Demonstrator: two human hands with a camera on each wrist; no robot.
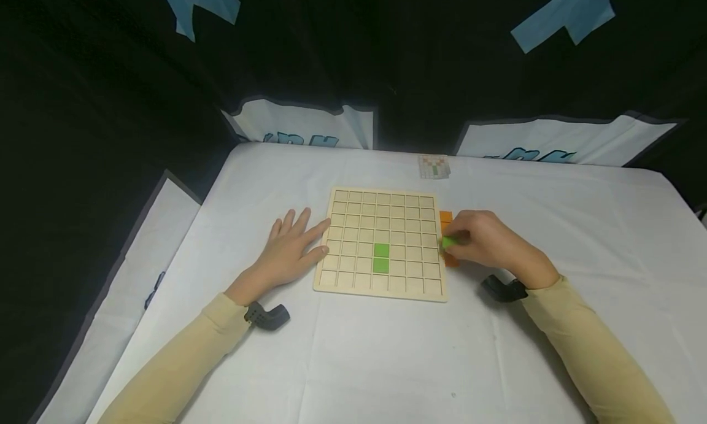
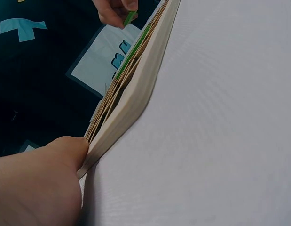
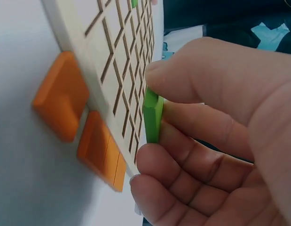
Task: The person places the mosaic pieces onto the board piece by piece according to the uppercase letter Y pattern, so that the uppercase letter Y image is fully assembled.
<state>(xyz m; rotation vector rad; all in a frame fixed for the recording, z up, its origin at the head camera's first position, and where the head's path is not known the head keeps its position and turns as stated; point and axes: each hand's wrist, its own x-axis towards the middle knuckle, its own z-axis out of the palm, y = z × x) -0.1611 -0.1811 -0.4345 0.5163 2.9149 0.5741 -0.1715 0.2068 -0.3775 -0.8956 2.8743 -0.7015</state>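
A wooden grid board (image 1: 353,283) lies flat on the white table, with two green square tiles (image 1: 381,258) set in adjoining cells of one column. My right hand (image 1: 486,243) pinches another green tile (image 3: 153,115) between thumb and fingers, just off the board's right edge. Below it, orange tiles (image 3: 65,96) lie in a row along that edge, partly hidden by the hand in the head view. My left hand (image 1: 289,249) rests on the table with fingers spread, its thumb and index finger touching the board's left edge.
A small printed pattern card (image 1: 434,167) lies on the table behind the board. Black curtains with strips of blue tape (image 1: 574,13) hang beyond the table's far edge. Each wrist wears a dark camera mount (image 1: 267,316).
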